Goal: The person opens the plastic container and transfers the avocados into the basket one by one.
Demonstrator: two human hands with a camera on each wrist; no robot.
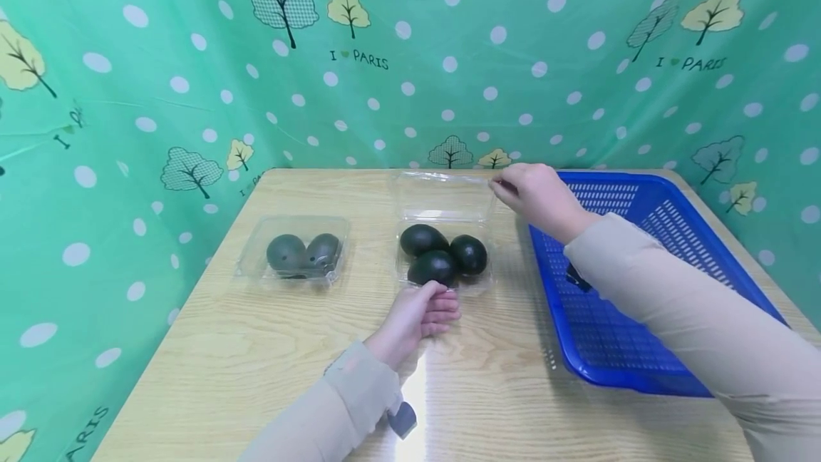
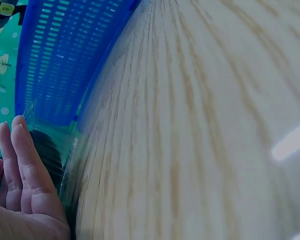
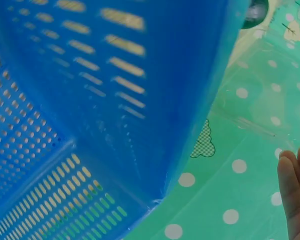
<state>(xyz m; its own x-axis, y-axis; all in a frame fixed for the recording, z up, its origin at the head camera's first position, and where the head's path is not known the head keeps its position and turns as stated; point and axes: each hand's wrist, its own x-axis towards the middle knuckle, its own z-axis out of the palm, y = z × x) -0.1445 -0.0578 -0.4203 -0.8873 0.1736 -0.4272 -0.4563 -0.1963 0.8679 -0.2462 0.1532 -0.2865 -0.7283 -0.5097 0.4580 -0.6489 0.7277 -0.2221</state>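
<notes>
A clear plastic box (image 1: 489, 282) with a hinged lid stands mid-table, holding three dark avocados (image 1: 423, 240). Its lid (image 1: 445, 198) is raised and leans back at the far side. With fingertips at the lid's upper right corner, my right hand (image 1: 541, 194) pinches the plastic. My left hand (image 1: 420, 316) is at the front edge, its thumb over the rim and its other fingers stretched out in front. Fingers (image 2: 32, 165) of that hand show beside the box wall in the left wrist view. In the right wrist view only fingertips (image 3: 291, 180) appear, near the transparent lid.
At the left stands another clear box (image 1: 256, 255), lid down, with two avocados (image 1: 286, 254) inside. A large blue perforated basket (image 1: 616, 380) occupies the right side, beneath my right forearm. Green dotted cloth (image 1: 449, 91) hangs behind the wooden table (image 1: 256, 362).
</notes>
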